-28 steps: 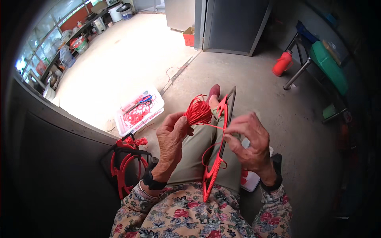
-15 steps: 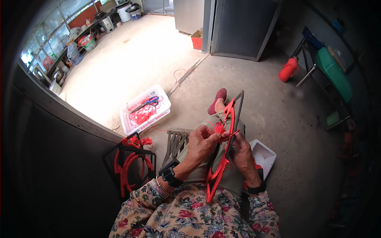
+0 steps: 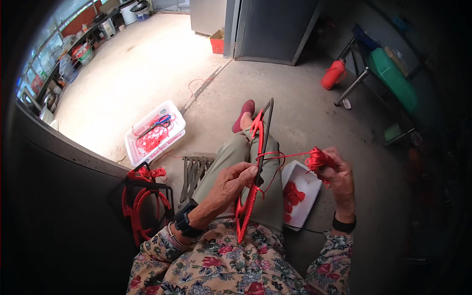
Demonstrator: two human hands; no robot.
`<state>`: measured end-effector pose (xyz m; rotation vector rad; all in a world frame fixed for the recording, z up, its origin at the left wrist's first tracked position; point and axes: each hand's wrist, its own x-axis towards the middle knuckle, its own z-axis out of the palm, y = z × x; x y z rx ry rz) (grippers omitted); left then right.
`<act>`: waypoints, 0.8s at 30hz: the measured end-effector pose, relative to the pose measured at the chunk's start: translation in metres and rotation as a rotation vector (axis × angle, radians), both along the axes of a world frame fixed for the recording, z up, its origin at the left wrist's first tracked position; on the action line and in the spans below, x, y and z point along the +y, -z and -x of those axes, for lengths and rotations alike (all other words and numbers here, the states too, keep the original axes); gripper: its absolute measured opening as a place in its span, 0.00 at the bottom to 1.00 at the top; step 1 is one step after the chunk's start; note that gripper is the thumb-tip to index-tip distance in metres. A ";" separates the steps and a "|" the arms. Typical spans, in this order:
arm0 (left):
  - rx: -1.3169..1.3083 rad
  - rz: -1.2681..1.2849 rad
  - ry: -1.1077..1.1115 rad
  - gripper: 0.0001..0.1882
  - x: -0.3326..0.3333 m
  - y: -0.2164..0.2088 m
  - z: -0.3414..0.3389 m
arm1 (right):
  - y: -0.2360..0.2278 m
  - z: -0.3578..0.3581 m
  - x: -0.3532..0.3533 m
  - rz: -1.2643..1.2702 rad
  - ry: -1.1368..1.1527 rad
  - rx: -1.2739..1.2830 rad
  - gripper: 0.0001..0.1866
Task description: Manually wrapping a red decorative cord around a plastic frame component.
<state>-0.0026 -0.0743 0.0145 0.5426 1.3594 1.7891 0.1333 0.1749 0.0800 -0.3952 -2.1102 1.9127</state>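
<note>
At the near edge, we are wearing a flowered beige shirt (image 3: 226, 263). Against it and over our lap, a narrow black-edged frame wrapped in red cord (image 3: 249, 206) is standing on edge, its far end rising beyond our knees. Our left hand (image 3: 228, 183) is keeping its grip narrow, thumb and fingers closing on the frame's middle. Our right hand (image 3: 339, 178), out to the side, is holding a bunched hank of glossy red cord (image 3: 318, 159) in a closed grip; a thin red strand (image 3: 285, 155) is running from it to the frame, with a slack loop hanging below. Our grey-green trousers (image 3: 231, 150) are lying beneath. Right of them, a white rectangular tub (image 3: 309, 182) is holding red pieces (image 3: 293, 195); to the left, red-and-black frames (image 3: 142, 201) are standing together. Farther out, a white plastic tray (image 3: 178, 129) is holding tangled red cord (image 3: 150, 141) and blue-handled scissors (image 3: 161, 121). Beyond, a red thermos flask (image 3: 334, 74) is standing on the concrete floor (image 3: 364, 162), and a dark grey door panel (image 3: 275, 29) is rising behind.
</note>
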 end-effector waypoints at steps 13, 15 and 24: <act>-0.726 -0.374 0.281 0.14 0.011 0.037 -0.010 | -0.033 -0.192 0.065 0.026 0.445 0.309 0.14; -0.723 -0.349 0.329 0.14 0.017 0.038 -0.008 | -0.016 -0.191 0.050 -0.232 0.765 0.077 0.17; -0.674 -0.388 0.145 0.13 -0.003 0.027 -0.010 | 0.025 -0.133 0.038 0.141 0.739 0.446 0.17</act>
